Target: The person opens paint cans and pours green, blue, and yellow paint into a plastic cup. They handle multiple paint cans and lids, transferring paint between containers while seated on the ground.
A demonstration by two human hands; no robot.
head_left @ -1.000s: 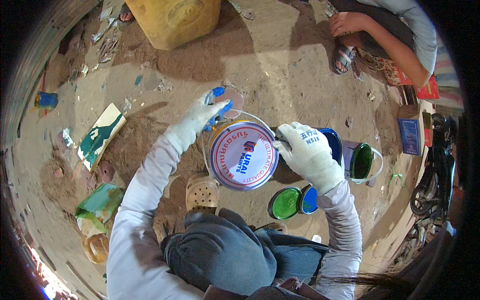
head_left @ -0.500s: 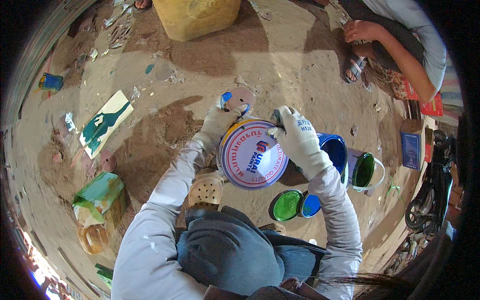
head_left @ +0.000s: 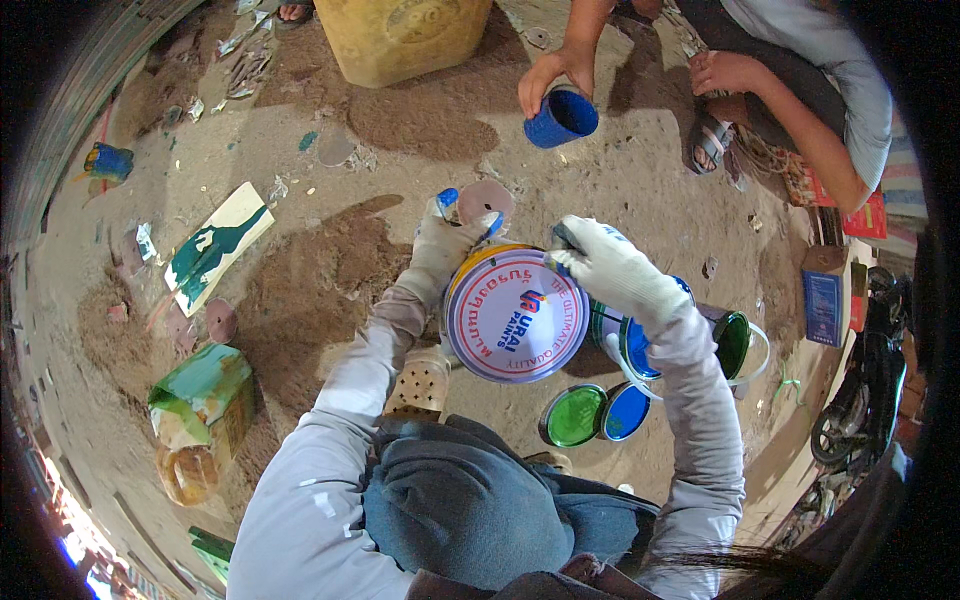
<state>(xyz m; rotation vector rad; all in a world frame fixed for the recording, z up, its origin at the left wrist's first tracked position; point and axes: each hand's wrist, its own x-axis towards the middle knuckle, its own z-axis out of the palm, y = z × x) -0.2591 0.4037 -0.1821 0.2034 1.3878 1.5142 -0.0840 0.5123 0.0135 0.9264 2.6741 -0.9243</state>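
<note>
A paint bucket [head_left: 447, 325] stands before me, its white lid [head_left: 505, 345] printed in red and blue. My left hand [head_left: 440, 245], in a white glove with blue-stained tips, lies at the far left rim. Its thumb and a finger point apart; whether the other fingers touch the bucket's side is hidden. Curled over the lid's far right edge is my right hand [head_left: 600, 262], gloved too, with dark stains near the fingertips. A blue-smeared bucket [head_left: 638, 350] with a white handle is partly hidden under my right forearm. Beyond my left hand lies a pinkish disc [head_left: 497, 203] with holes.
Across from me, a co-worker's hand [head_left: 550, 78] holds a blue cup [head_left: 548, 125]. Green [head_left: 575, 415] and blue [head_left: 626, 412] paint lids lie near right, below a green-smeared bucket [head_left: 734, 345]. A yellow jerrycan [head_left: 400, 40] stands far off; a cut container [head_left: 205, 410] sits at left.
The co-worker's hand has come into view with the blue cup. The paint bucket and both my hands sit slightly farther right. More of the blue-smeared bucket and its handle shows left of my forearm.
</note>
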